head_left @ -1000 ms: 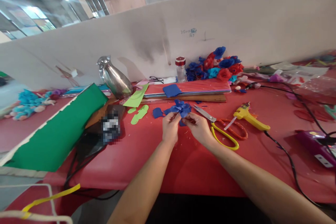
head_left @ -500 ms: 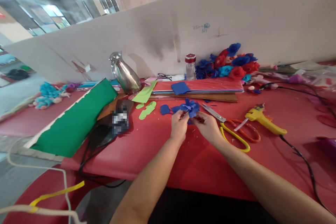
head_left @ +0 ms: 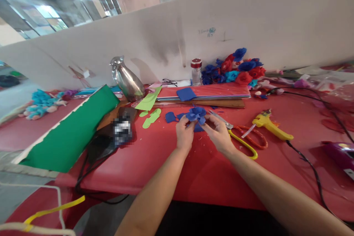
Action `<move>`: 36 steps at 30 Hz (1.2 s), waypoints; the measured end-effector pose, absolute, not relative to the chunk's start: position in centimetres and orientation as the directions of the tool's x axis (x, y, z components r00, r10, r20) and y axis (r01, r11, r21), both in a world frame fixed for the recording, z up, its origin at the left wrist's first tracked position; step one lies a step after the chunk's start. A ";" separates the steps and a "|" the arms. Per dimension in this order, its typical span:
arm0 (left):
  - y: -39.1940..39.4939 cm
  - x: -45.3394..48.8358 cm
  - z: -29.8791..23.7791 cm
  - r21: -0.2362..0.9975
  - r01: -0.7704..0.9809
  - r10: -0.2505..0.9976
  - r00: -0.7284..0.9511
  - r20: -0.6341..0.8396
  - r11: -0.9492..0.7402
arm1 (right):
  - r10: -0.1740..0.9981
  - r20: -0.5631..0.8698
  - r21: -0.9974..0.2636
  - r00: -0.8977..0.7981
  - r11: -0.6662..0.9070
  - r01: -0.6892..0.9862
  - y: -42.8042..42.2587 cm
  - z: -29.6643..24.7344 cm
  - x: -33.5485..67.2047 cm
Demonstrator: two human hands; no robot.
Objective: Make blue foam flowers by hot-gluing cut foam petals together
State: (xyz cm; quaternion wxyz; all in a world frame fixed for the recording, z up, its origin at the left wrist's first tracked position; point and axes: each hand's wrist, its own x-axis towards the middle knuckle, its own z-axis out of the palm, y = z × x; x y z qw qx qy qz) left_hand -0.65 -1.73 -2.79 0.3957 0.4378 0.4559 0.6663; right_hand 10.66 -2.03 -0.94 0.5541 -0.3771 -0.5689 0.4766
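A blue paper flower (head_left: 196,113) with several petals is between my two hands, above the red tabletop. My left hand (head_left: 184,132) pinches its left side. On its right side, the fingers of my right hand (head_left: 218,132) are closed on the petals. Blue cut petals (head_left: 170,117) lie just left of my left hand, and another blue piece (head_left: 198,128) shows below the flower. Scissors (head_left: 243,143) with one yellow and one orange handle lie beside my right hand, their blades partly behind it.
A yellow glue gun (head_left: 269,125) with a black cord lies to the right. Green paper pieces (head_left: 151,118), a metal jug (head_left: 128,81) and a green sheet (head_left: 69,132) are on the left. Behind stand a red-lidded jar (head_left: 196,72), stacked paper (head_left: 218,91) and finished paper flowers (head_left: 235,70).
My right hand has shifted its grip higher on the flower's right side. The flower is tipped, its petals looking more gathered and cupped. The whole view has shifted slightly.
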 end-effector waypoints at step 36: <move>-3.3 -0.8 -1.2 0.857 0.191 0.830 -0.219 0.513 -0.479 | 0.928 0.372 -0.913 -0.011 0.363 -0.187 -1.2 -1.2 11.2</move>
